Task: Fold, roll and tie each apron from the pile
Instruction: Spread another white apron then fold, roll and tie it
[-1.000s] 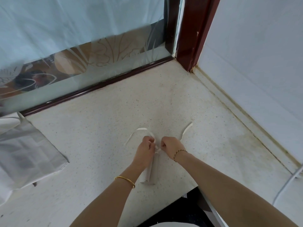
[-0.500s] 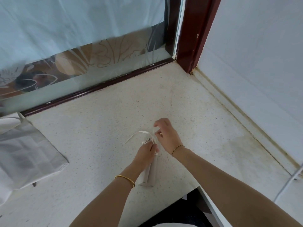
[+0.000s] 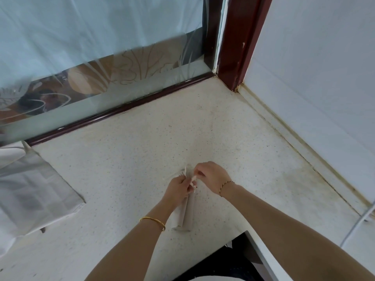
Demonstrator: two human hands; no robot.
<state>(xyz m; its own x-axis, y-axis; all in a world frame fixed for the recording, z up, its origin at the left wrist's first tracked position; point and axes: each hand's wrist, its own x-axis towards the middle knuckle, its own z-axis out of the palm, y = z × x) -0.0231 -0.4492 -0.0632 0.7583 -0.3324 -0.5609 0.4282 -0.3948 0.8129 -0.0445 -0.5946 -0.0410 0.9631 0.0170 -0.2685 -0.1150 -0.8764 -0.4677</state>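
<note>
A rolled white apron (image 3: 187, 213) lies on the speckled counter (image 3: 142, 159), its length running toward me. My left hand (image 3: 179, 189) grips the roll's far end and its strap. Just beyond it, my right hand (image 3: 213, 176) pinches the thin white strap (image 3: 194, 178) between the two hands. The strap's loose ends are bunched at the fingers and mostly hidden. A pile of white aprons (image 3: 30, 189) lies at the left edge of the counter.
A dark red window frame (image 3: 113, 112) with patterned glass runs along the back. A dark red post (image 3: 239, 41) stands in the corner, and a white wall (image 3: 324, 88) closes the right side. The counter's front edge (image 3: 261, 252) is near my right forearm.
The strap ends that lay spread on the counter have been drawn in to the roll. My right hand went forward over the roll and has come back close to my left.
</note>
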